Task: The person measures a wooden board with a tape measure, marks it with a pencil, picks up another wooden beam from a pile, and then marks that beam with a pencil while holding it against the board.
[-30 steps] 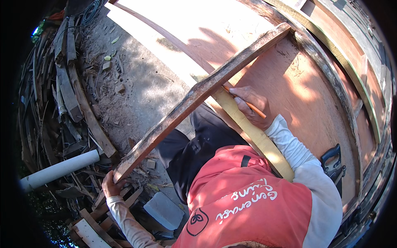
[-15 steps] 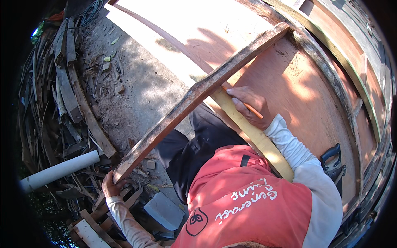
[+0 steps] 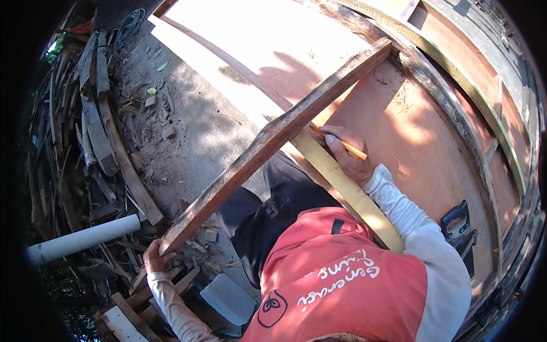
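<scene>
My left hand (image 3: 156, 259) grips the lower left end of a long wooden beam (image 3: 242, 167). The beam runs slantwise over a plywood panel's edge and meets the curved frame at its far end. In my right hand (image 3: 348, 159) is an orange pencil (image 3: 358, 151), its tip close to the beam's lower side. That hand is just over a yellowish wooden strip (image 3: 359, 195) edging the plywood panel (image 3: 421, 165). My fingers wrap the beam's end on the left and pinch the pencil on the right.
A handsaw (image 3: 458, 231) lies on the panel at the right, by the curved rough-barked frame piece (image 3: 464, 128). Scrap wood (image 3: 99, 137) is heaped at the left, with a white pipe (image 3: 85, 239) across it. A grey block (image 3: 229, 299) lies near my left forearm.
My right hand has shifted slightly and the pencil lies at a flatter angle, its tip still near the beam. The left hand keeps its grip. The whole view has moved a little.
</scene>
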Demonstrator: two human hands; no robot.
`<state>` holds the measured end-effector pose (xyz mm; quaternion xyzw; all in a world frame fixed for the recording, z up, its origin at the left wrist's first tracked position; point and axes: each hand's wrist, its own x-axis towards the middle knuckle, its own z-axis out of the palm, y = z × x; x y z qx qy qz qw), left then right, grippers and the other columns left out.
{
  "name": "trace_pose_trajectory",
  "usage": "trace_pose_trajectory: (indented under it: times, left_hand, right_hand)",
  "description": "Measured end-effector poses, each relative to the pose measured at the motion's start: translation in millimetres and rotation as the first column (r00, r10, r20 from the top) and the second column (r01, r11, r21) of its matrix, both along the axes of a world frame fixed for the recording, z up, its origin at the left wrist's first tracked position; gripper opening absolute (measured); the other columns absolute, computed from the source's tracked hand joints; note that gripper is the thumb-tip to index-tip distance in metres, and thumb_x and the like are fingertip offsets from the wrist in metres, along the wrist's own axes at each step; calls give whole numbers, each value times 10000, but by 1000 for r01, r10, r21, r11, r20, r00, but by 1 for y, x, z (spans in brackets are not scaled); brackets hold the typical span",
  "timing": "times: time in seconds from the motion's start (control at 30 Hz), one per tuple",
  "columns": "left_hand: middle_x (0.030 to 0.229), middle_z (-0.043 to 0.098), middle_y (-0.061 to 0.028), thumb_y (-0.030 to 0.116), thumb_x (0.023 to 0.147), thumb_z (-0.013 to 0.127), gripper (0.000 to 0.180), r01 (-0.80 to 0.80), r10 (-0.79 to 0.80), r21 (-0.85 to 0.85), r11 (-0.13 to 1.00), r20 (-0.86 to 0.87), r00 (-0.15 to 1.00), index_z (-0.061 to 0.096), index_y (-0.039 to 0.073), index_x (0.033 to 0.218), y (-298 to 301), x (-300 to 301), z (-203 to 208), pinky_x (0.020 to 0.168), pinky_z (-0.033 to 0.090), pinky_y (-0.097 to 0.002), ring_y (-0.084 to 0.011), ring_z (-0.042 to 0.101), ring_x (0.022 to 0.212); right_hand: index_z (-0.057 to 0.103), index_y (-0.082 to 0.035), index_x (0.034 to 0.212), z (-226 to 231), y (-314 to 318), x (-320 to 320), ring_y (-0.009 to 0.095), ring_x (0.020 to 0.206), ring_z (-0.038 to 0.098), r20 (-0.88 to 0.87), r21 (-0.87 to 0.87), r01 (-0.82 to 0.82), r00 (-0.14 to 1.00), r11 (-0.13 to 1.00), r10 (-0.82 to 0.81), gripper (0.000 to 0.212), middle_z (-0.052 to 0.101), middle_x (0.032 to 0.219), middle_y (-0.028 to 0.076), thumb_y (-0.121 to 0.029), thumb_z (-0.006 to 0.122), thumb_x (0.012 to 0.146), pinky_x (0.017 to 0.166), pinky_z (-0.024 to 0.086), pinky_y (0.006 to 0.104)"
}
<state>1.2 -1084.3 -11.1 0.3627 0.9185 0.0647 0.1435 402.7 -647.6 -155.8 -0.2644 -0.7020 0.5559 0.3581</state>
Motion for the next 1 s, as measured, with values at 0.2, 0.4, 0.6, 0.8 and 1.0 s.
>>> trace_pose_trajectory:
  times: [0.2, 0.4, 0.6, 0.8, 1.0]
  left_hand:
    - [556, 552, -24, 775, 625, 673, 827, -10, 5, 74, 997, 74, 997, 677, -38, 772, -12, -38, -41, 541, 449, -347, -94, 539, 594]
    - [535, 452, 21, 737, 763, 605, 781, -103, 53, 151, 983, 299, 953, 599, -35, 643, -15, -54, -71, 486, 332, -362, -92, 425, 556]
    - [530, 483, 17, 734, 796, 594, 787, -52, 27, 81, 995, 285, 958, 624, -42, 665, -10, -72, -80, 484, 344, -356, -88, 447, 546]
    - [634, 667, -73, 568, 814, 634, 637, -194, 189, -12, 981, 297, 936, 724, -62, 787, 3, -81, -81, 560, 457, -360, -141, 593, 582]
    - [769, 700, -170, 526, 781, 635, 540, 29, -39, 114, 993, 83, 996, 721, 14, 931, 58, -37, -77, 724, 528, -402, -299, 702, 763]
  right_hand:
    - [355, 6, 1446, -3, 11, -17, 264, 1119, 596, -251, -741, -73, 952, 668, -174, 616, 544, 1262, 217, -428, 495, 1031, 969, 517, 375]
    - [346, 33, 1439, 26, 28, -46, 285, 1199, 543, -381, -764, -185, 902, 619, -202, 649, 513, 1308, 229, -455, 478, 1031, 1013, 474, 406]
    - [476, 15, 1330, 40, 25, -26, 233, 1098, 602, -363, -696, -115, 908, 709, -208, 494, 582, 1232, 172, -388, 482, 1044, 928, 506, 358]
    - [569, -97, 1336, 18, 7, 63, 288, 1183, 547, 423, 394, -17, 891, 919, -165, 375, 587, 1250, 125, -113, 535, 962, 961, 474, 405]
    - [515, -167, 1404, 6, -6, 151, 373, 1184, 524, 554, 732, -150, 700, 665, -452, 642, 542, 1271, 171, 33, 591, 799, 1026, 438, 464]
